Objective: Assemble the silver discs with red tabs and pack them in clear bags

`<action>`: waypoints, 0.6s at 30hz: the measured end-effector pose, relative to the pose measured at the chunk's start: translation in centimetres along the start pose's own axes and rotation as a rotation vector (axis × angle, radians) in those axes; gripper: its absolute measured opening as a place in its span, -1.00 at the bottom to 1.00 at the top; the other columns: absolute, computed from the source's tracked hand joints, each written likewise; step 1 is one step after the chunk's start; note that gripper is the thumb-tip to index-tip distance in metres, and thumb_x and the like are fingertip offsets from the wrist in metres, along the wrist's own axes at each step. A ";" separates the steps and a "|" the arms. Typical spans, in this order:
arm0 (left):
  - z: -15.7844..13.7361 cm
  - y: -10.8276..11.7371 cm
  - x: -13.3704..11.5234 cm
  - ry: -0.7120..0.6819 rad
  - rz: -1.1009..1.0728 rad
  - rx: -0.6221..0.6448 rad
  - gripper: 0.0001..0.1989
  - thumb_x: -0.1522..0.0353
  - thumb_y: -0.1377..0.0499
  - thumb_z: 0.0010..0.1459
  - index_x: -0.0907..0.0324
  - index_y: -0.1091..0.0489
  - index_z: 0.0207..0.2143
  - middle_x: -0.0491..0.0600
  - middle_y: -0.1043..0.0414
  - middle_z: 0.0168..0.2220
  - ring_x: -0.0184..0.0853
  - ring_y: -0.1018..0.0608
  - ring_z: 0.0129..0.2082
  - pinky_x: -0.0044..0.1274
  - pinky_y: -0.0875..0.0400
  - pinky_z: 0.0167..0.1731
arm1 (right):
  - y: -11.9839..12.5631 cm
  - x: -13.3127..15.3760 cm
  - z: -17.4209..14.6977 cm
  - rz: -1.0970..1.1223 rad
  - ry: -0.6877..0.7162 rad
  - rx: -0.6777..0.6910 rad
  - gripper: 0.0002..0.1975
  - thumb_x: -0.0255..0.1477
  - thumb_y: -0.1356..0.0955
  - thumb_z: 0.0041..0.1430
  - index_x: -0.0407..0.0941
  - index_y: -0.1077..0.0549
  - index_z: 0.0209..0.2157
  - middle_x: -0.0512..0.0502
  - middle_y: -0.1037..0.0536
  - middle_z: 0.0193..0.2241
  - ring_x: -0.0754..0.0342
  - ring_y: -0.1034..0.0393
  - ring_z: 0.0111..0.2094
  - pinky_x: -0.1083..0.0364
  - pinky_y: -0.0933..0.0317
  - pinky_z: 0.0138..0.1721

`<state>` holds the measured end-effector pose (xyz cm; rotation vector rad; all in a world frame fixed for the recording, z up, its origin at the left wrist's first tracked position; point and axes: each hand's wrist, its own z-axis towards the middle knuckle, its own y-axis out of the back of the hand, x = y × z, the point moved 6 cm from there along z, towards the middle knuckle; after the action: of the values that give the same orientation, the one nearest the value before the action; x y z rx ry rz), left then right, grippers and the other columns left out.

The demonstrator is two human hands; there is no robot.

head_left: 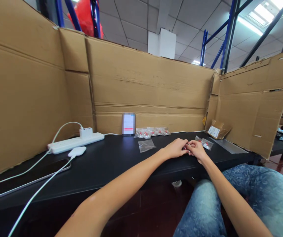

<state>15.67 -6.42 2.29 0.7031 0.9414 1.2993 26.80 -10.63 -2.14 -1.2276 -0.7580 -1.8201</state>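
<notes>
My left hand (175,148) and my right hand (197,150) meet over the front part of the black table. Both are closed, fingertips together around a small red and shiny thing (184,148). Fingers cover most of it, so its kind does not show. Just beyond my right hand lie small clear bags (207,144) with red bits inside. A flat clear plastic bag (146,145) rests to the left of my left hand. Farther back, several clear bags (152,132) holding small red items form a row along the cardboard wall.
A lit phone or tablet (128,124) leans upright at the wall. On the left are a white power strip (75,143), a white charger (77,151), cables and a dark tablet (27,179). An opened cardboard box (219,129) stands back right. Cardboard walls (151,79) enclose the black table (116,161).
</notes>
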 end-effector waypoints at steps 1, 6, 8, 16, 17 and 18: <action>0.1 0.0 0.3 0.000 -0.018 -0.003 -0.75 0.32 -0.20 0.11 0.21 -0.40 -0.15 0.04 -0.49 -0.32 -0.25 -0.53 -0.31 -0.56 -0.28 -0.36 | 0.1 0.0 0.0 -0.001 0.001 -0.005 -0.56 -0.16 -0.53 -0.28 -0.15 -0.35 -0.51 0.06 -0.43 -0.71 0.23 -0.23 -0.76 0.26 0.05 -0.75; 0.8 -0.4 2.4 0.074 0.018 -0.011 -0.77 0.38 -0.22 0.05 0.22 -0.43 -0.20 0.05 -0.50 -0.30 -0.23 -0.52 -0.26 -0.55 -0.30 -0.31 | 0.6 -0.3 0.4 -0.067 0.050 -0.088 -0.62 -0.12 -0.46 -0.16 -0.15 -0.39 -0.47 0.05 -0.42 -0.71 0.19 -0.24 -0.74 0.22 -0.02 -0.73; 0.7 -0.2 3.4 0.125 0.065 -0.024 -0.79 0.42 -0.20 0.04 0.23 -0.44 -0.21 0.07 -0.50 -0.28 -0.21 -0.52 -0.22 -0.53 -0.31 -0.26 | 1.0 -0.5 0.6 -0.189 0.063 -0.153 -0.69 -0.18 -0.41 -0.08 -0.15 -0.41 -0.46 0.01 -0.44 -0.68 0.16 -0.27 -0.72 0.19 -0.08 -0.70; -0.1 0.4 5.1 0.179 0.126 -0.014 -0.92 0.45 -0.20 0.00 0.23 -0.48 -0.39 0.04 -0.51 -0.40 -0.27 -0.52 -0.36 -0.56 -0.30 -0.35 | 2.0 -0.3 1.3 -0.550 0.102 -0.285 -0.93 -0.58 -0.38 -0.14 -0.15 -0.52 -0.54 -0.19 -0.54 -0.48 -0.08 -0.45 -0.32 0.03 -0.23 -0.22; 0.0 0.3 5.0 0.179 0.111 0.009 -0.92 0.39 -0.22 0.01 0.22 -0.48 -0.42 0.03 -0.51 -0.43 -0.28 -0.52 -0.39 -0.56 -0.29 -0.37 | 2.0 -0.2 1.3 -0.628 0.116 -0.296 -0.90 -0.59 -0.38 -0.13 -0.16 -0.54 -0.49 -0.22 -0.55 -0.43 -0.10 -0.44 -0.27 0.02 -0.22 -0.19; 0.0 0.3 4.8 0.179 0.093 0.030 -0.87 0.31 -0.23 0.03 0.21 -0.49 -0.44 0.02 -0.51 -0.45 -0.29 -0.51 -0.42 -0.56 -0.29 -0.38 | 1.8 -0.1 1.3 -0.722 0.136 -0.301 -0.87 -0.58 -0.38 -0.11 -0.17 -0.55 -0.43 -0.25 -0.54 -0.37 -0.12 -0.43 -0.23 0.02 -0.21 -0.17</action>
<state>15.60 -1.66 1.67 0.6681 1.0850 1.4513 28.98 -10.48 -1.71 -1.0652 -0.9506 -2.6555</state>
